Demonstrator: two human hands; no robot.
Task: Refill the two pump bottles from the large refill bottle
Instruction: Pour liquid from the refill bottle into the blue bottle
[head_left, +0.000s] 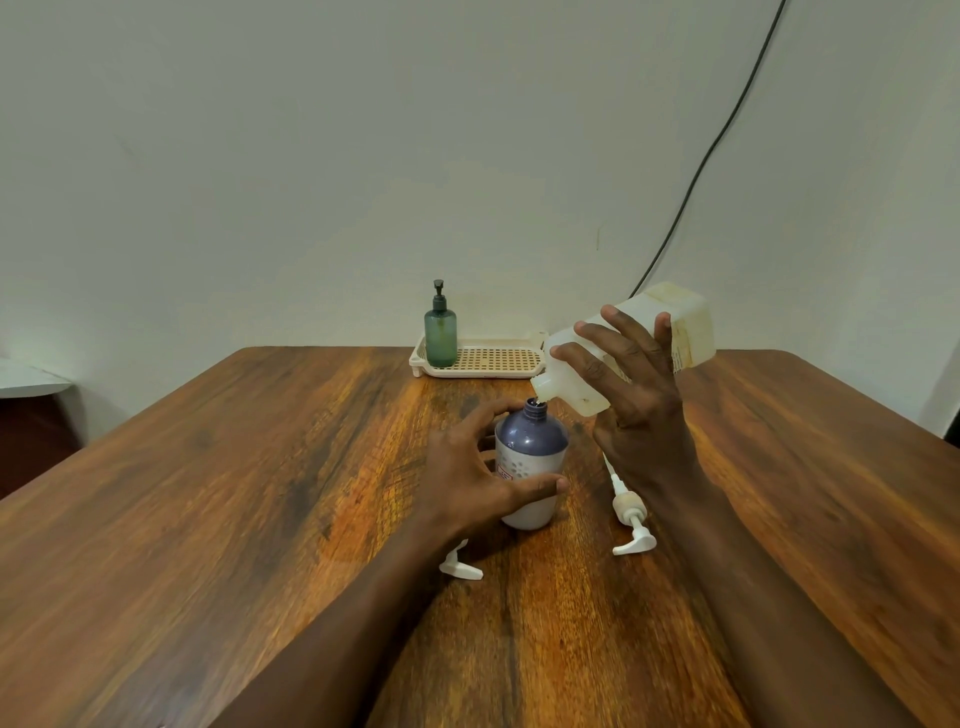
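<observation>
— Head view first: what do we have in our hands?

— Our left hand (467, 467) holds the purple bottle (531, 457), thumb across its pale front and fingers curled round the far side. The bottle stands upright near the middle of the bench (208, 519), its neck open.

— And the other one?

— Our right hand (639, 395) grips the refill bottle (688, 327), fingers spread over its side. We hold it in the air, tipped steeply, with its mouth pointing down and left, right at the purple bottle's open neck.

— Do mouth and neck touch?

— We cannot tell. A speck of white shows at the mouth, too small for us to say whether anything flows.

— Where are the pumps?

— One white pump head (631, 519) lies flat on the bench just right of the purple bottle, beside our right forearm, its tube pointing away from us. A second pump head (460, 566) lies nearer to us, partly hidden under our left wrist.

— And the other bottle?

— The green bottle (440, 332) stands upright with its dark pump on, at the left end of the cream tray (483, 373), at the far edge of the bench by the wall (311, 182), well apart from the purple one. A black cable (717, 140) runs down the wall behind the refill bottle.
</observation>
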